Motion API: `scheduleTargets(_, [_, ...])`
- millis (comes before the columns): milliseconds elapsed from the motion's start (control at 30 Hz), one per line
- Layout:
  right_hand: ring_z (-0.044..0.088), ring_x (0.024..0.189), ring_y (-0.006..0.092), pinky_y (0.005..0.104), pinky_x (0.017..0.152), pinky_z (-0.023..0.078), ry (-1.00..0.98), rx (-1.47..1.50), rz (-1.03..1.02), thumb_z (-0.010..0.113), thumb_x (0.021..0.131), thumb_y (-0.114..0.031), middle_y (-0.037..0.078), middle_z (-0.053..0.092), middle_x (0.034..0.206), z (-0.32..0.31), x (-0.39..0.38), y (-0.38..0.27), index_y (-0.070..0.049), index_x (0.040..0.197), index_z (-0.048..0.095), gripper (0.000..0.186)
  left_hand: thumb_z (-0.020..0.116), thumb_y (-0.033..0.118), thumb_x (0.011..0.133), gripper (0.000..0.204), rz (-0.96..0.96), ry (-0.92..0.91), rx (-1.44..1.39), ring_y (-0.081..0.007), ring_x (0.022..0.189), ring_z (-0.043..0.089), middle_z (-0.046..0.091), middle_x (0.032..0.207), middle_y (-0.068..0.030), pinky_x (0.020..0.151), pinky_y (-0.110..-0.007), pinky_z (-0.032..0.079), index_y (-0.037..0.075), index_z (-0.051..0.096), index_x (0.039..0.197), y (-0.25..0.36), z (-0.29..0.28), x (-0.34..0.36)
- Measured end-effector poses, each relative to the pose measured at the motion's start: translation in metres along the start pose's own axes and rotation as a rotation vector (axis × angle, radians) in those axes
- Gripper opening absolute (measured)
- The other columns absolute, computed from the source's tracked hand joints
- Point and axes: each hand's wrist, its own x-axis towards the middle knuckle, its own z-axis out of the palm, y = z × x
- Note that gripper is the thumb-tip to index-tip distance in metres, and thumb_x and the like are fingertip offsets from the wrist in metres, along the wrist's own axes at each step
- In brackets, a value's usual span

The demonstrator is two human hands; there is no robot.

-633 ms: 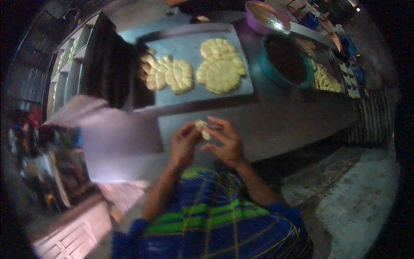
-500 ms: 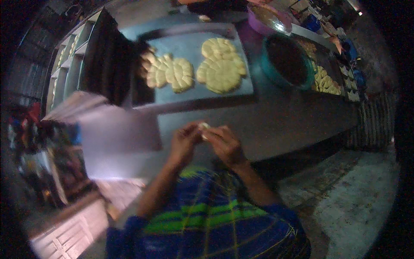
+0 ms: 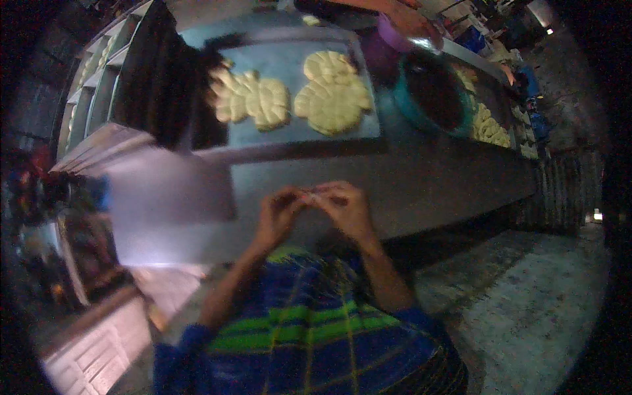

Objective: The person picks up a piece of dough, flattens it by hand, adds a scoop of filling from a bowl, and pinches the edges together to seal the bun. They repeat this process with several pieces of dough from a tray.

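My left hand (image 3: 279, 209) and my right hand (image 3: 343, 207) meet fingertip to fingertip above the near side of the table. Both are closed in a pinch on a small pale piece of dough, now almost wholly hidden by the fingers. Beyond them lies a metal baking tray (image 3: 263, 140) with two flat figures of shaped dough. The left dough figure (image 3: 253, 102) has finger-like lobes. The right dough figure (image 3: 332, 99) is a large rounded body with a smaller round part above it.
A dark-filled teal basin (image 3: 403, 102) stands right of the tray, with a purple basin (image 3: 390, 34) behind it. Farther right is another tray of shaped dough (image 3: 488, 124). A shelf rack (image 3: 105, 72) rises at the left. Another person's arm (image 3: 411, 18) reaches in at the back.
My fingertips have drawn closer together, and the pale dough that showed between them is now mostly covered. Another person's arm has come in over the purple basin. The view has shifted slightly.
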Motion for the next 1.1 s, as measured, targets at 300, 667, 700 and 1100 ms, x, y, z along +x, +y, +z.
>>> scheduleTargets(300, [0.071, 0.093, 0.0192, 0.0301, 0.081, 0.056, -0.024, 0.163, 0.213, 0.073, 0.084, -0.005, 0.011, 0.072, 0.103, 0.008, -0.006, 0.015, -0.003, 0.105, 0.071, 0.021, 0.062, -0.007, 0.086, 0.048, -0.06, -0.051, -0.293, -0.0214, 0.103, 0.064, 0.067, 0.104, -0.0105, 0.09, -0.037, 0.052, 0.006, 0.044, 0.129, -0.008, 0.001, 0.0])
scheduleTargets(667, [0.065, 0.093, 0.0277, 0.0371, 0.083, 0.053, 0.297, -0.644, -0.556, 0.068, 0.081, 0.003, 0.008, 0.068, 0.11, 0.026, -0.028, 0.044, -0.006, 0.118, 0.068, 0.038, 0.061, 0.007, 0.089, 0.015, 0.365, 0.38, 0.35, -0.0213, 0.096, 0.064, 0.068, 0.095, -0.0105, 0.088, -0.035, 0.049, 0.001, 0.065, 0.103, 0.018, -0.087, 0.087])
scheduleTargets(700, [0.065, 0.093, 0.0274, 0.0376, 0.082, 0.053, 0.227, -0.674, -0.528, 0.068, 0.082, 0.001, 0.008, 0.068, 0.109, 0.03, -0.031, 0.061, -0.006, 0.116, 0.068, 0.035, 0.06, 0.01, 0.091, 0.017, 0.397, 0.461, 0.542, -0.0232, 0.094, 0.065, 0.069, 0.096, -0.0119, 0.087, -0.036, 0.05, 0.001, 0.064, 0.105, 0.013, -0.119, 0.111])
scheduleTargets(1100, [0.066, 0.097, 0.0283, 0.037, 0.082, 0.054, 0.329, -0.378, -0.112, 0.068, 0.087, -0.008, 0.012, 0.067, 0.107, 0.022, -0.022, 0.06, -0.004, 0.109, 0.071, 0.022, 0.065, 0.021, 0.089, 0.03, 0.341, 0.521, 1.503, -0.0189, 0.086, 0.057, 0.062, 0.098, -0.0086, 0.071, -0.035, 0.045, 0.004, 0.064, 0.114, 0.015, -0.252, 0.243])
